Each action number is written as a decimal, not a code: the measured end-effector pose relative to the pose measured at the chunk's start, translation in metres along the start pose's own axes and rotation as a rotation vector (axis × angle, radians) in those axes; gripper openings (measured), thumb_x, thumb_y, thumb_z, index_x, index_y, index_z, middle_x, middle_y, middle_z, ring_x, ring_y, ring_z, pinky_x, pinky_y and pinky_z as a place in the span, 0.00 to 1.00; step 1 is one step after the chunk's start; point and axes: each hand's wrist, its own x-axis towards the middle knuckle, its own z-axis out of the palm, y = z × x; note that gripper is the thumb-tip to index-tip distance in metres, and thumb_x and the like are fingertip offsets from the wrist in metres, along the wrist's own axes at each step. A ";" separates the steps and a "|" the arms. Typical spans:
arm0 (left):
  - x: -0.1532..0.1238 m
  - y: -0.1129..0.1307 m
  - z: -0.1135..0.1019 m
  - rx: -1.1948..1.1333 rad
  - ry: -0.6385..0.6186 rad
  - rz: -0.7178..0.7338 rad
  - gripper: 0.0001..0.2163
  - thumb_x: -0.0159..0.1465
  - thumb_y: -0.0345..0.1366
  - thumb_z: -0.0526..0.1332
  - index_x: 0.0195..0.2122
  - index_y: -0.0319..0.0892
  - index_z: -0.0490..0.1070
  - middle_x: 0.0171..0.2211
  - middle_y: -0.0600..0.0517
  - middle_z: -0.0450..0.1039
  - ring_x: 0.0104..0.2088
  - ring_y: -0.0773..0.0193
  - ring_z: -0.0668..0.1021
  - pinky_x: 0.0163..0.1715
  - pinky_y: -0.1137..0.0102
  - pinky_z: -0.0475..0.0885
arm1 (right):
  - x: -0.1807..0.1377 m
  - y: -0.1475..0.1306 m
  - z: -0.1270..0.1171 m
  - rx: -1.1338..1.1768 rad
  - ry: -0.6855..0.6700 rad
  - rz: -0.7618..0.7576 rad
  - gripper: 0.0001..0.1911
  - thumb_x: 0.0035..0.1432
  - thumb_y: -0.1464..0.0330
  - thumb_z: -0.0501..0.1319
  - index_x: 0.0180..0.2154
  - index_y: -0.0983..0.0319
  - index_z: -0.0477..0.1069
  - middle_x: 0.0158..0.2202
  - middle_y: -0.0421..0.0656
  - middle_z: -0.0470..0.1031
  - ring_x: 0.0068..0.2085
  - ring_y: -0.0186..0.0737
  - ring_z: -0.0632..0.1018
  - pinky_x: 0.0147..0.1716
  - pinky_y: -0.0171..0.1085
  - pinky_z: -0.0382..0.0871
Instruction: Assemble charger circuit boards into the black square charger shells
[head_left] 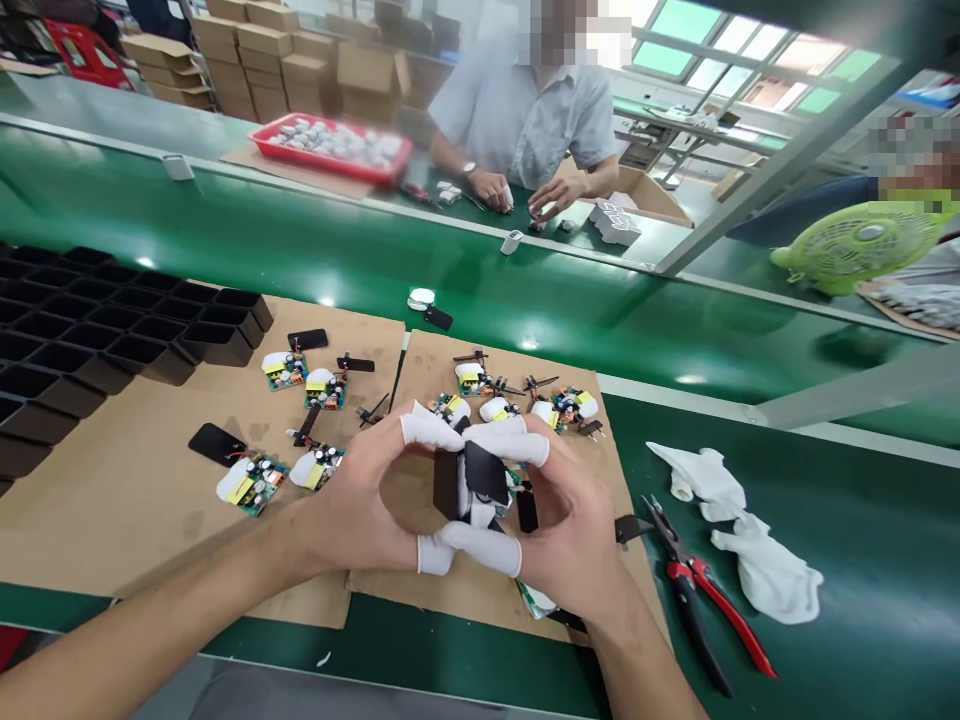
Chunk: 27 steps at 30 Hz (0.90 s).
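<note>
My left hand [360, 495] and my right hand [566, 515] meet over the brown cardboard sheet [142, 500], both wearing white finger cots. Together they pinch a small charger assembly [469, 485] made of black flat pieces around a white body. Thumbs press from below and forefingers from above. Several small green circuit boards with white parts [251, 482] lie scattered on the cardboard around my hands, with loose black plates [217, 444] among them.
Black compartment trays [90, 340] sit at the left. Red-handled pliers [697, 585] and white gloves [739, 545] lie on the green mat at the right. Beyond the green conveyor [480, 290] a seated person handles small parts near a red tray [330, 150]. A green fan [855, 245] stands far right.
</note>
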 end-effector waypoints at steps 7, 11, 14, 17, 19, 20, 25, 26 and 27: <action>0.008 0.012 -0.007 0.165 -0.066 -0.002 0.29 0.55 0.28 0.79 0.57 0.47 0.74 0.48 0.49 0.80 0.44 0.55 0.82 0.45 0.60 0.80 | -0.007 -0.005 -0.009 0.089 0.058 -0.055 0.39 0.53 0.58 0.87 0.64 0.46 0.80 0.54 0.48 0.85 0.53 0.59 0.87 0.49 0.54 0.86; 0.005 0.009 -0.004 0.077 -0.051 -0.087 0.28 0.55 0.24 0.74 0.56 0.48 0.74 0.49 0.49 0.80 0.47 0.54 0.84 0.48 0.60 0.82 | -0.008 -0.007 -0.017 0.212 0.257 -0.075 0.37 0.48 0.51 0.88 0.56 0.52 0.82 0.48 0.49 0.87 0.51 0.62 0.88 0.51 0.59 0.88; -0.001 0.006 0.001 0.016 -0.061 -0.054 0.34 0.57 0.26 0.76 0.64 0.50 0.72 0.53 0.47 0.80 0.51 0.50 0.85 0.51 0.57 0.84 | -0.003 -0.009 -0.014 0.243 0.253 0.000 0.37 0.43 0.56 0.91 0.52 0.52 0.81 0.47 0.47 0.88 0.48 0.58 0.89 0.46 0.53 0.89; -0.005 0.006 0.005 0.036 -0.108 0.023 0.41 0.60 0.29 0.77 0.73 0.53 0.65 0.57 0.44 0.81 0.52 0.46 0.85 0.53 0.51 0.84 | 0.002 -0.012 -0.004 0.263 0.226 0.073 0.38 0.37 0.58 0.93 0.46 0.52 0.77 0.45 0.45 0.87 0.44 0.53 0.90 0.41 0.46 0.88; -0.007 0.005 0.009 -0.006 -0.110 0.047 0.42 0.62 0.31 0.78 0.75 0.55 0.64 0.54 0.44 0.82 0.49 0.46 0.86 0.52 0.49 0.85 | 0.003 -0.013 0.003 0.275 0.246 0.103 0.40 0.34 0.56 0.93 0.43 0.52 0.73 0.43 0.43 0.87 0.41 0.51 0.89 0.37 0.43 0.87; -0.008 0.004 0.011 -0.037 -0.101 0.043 0.42 0.62 0.31 0.78 0.75 0.56 0.65 0.51 0.45 0.82 0.47 0.46 0.86 0.49 0.49 0.86 | 0.003 -0.013 0.006 0.286 0.263 0.116 0.42 0.33 0.55 0.93 0.42 0.51 0.70 0.42 0.42 0.87 0.38 0.49 0.89 0.34 0.42 0.86; -0.012 -0.001 0.014 -0.082 -0.068 0.047 0.41 0.59 0.28 0.78 0.72 0.58 0.69 0.45 0.46 0.80 0.39 0.49 0.83 0.39 0.52 0.85 | -0.002 -0.006 0.013 0.294 0.283 0.059 0.41 0.35 0.50 0.92 0.41 0.52 0.69 0.40 0.42 0.85 0.35 0.48 0.87 0.28 0.39 0.82; -0.013 -0.002 0.014 -0.074 -0.061 0.064 0.41 0.59 0.27 0.78 0.71 0.57 0.69 0.46 0.46 0.80 0.39 0.49 0.83 0.41 0.50 0.85 | -0.002 -0.004 0.013 0.273 0.281 0.030 0.39 0.38 0.50 0.91 0.41 0.53 0.72 0.41 0.44 0.85 0.37 0.49 0.87 0.30 0.40 0.83; -0.014 -0.003 0.014 -0.062 -0.051 0.078 0.40 0.60 0.28 0.79 0.72 0.57 0.69 0.46 0.45 0.80 0.40 0.48 0.83 0.44 0.47 0.85 | -0.003 -0.002 0.013 0.232 0.284 -0.003 0.36 0.41 0.50 0.91 0.43 0.53 0.74 0.43 0.45 0.86 0.40 0.51 0.88 0.33 0.42 0.84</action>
